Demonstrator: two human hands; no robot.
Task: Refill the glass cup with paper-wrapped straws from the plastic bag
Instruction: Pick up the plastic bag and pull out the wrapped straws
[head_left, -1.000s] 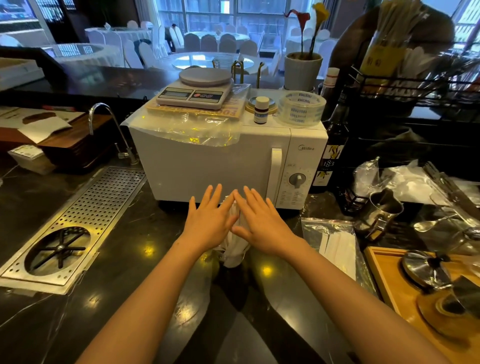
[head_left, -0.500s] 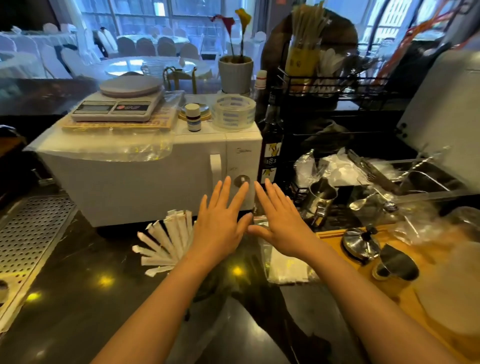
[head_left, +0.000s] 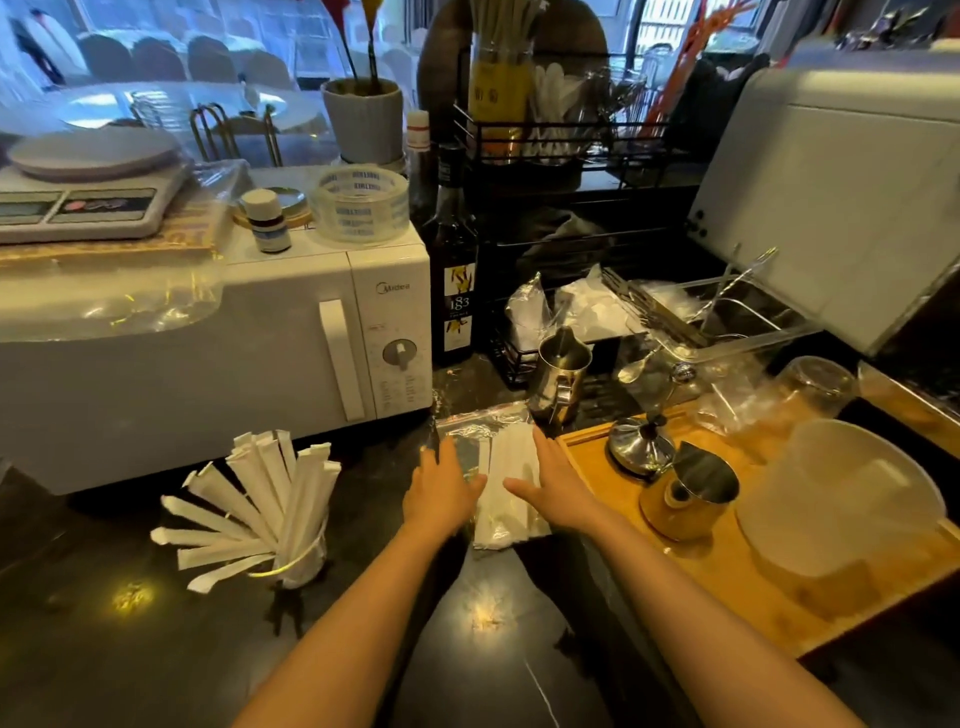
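Observation:
A glass cup (head_left: 306, 558) stands on the dark counter at the left, holding several paper-wrapped straws (head_left: 249, 499) that fan out to the left. To its right a clear plastic bag (head_left: 506, 480) with white wrapped straws inside lies flat on the counter. My left hand (head_left: 441, 491) rests flat on the bag's left side, fingers spread. On the bag's right side lies my right hand (head_left: 553, 486), also flat and open. Neither hand grips anything.
A white microwave (head_left: 208, 358) stands behind the cup, with a scale (head_left: 78, 200), a small bottle (head_left: 267, 221) and a tape roll (head_left: 361, 202) on top. A wooden tray (head_left: 753, 587) at the right carries steel jugs (head_left: 685, 493). A syrup bottle (head_left: 454, 270) and a steel pitcher (head_left: 561, 369) stand behind the bag.
Both hands have moved right, away from the cup of straws, and now lie on the plastic bag. The view has swung right with them.

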